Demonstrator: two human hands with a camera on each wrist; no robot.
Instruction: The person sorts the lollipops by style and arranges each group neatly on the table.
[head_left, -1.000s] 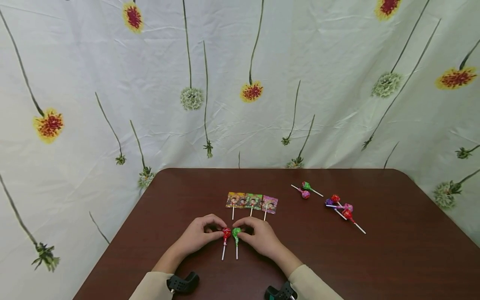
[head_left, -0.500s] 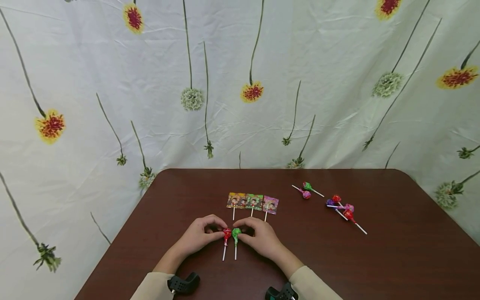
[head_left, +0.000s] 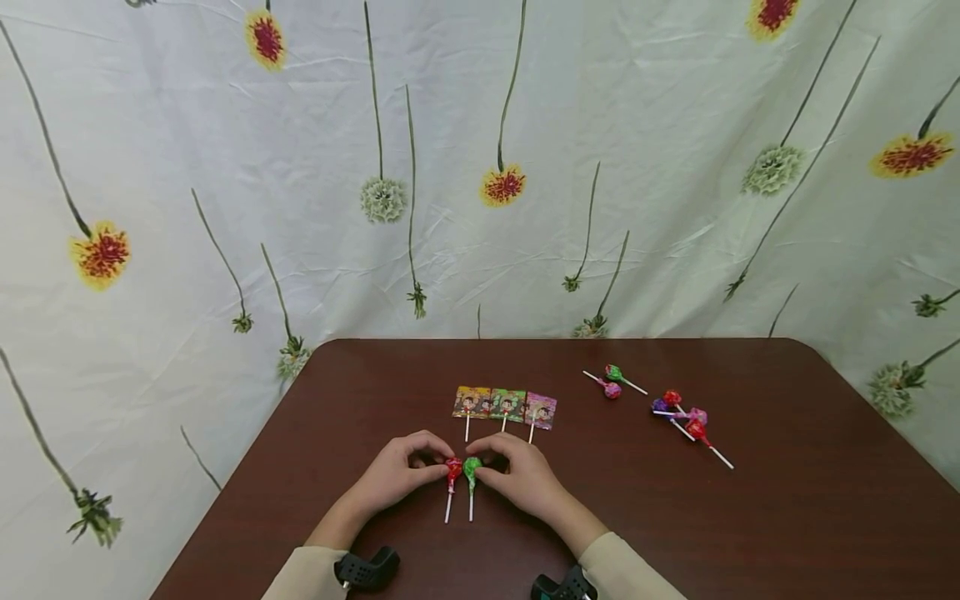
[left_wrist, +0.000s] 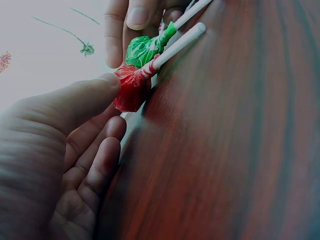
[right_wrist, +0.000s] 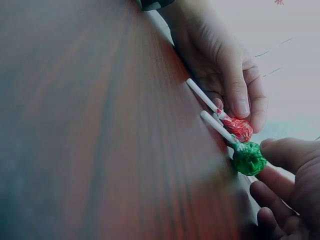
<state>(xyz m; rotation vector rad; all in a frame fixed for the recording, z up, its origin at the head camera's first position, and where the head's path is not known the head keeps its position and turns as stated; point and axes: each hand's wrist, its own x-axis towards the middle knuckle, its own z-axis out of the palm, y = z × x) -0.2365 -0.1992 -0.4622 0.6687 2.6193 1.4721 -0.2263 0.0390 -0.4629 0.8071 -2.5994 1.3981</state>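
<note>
While L hand [head_left: 396, 472] pinched red lolly [head_left: 453, 469], R hand [head_left: 525, 475] pinched green lolly [head_left: 472, 467] just beside it, w/ flat pkts [head_left: 507, 404] beyond.

The table [head_left: 787, 525] is dark reddish-brown with streaky grain and rounded far corners. Towards its far side three packets [head_left: 507, 405], orange, green and pink, lie in a row, their white sticks [head_left: 467, 429] pointing nearer. To the right lie a pair of lollipops [head_left: 612, 389], green and pink, then a pile [head_left: 697, 417]. Whether the red lollipop [head_left: 453, 472] and green lollipop [head_left: 472, 472] in front rest on it is unclear.
</note>
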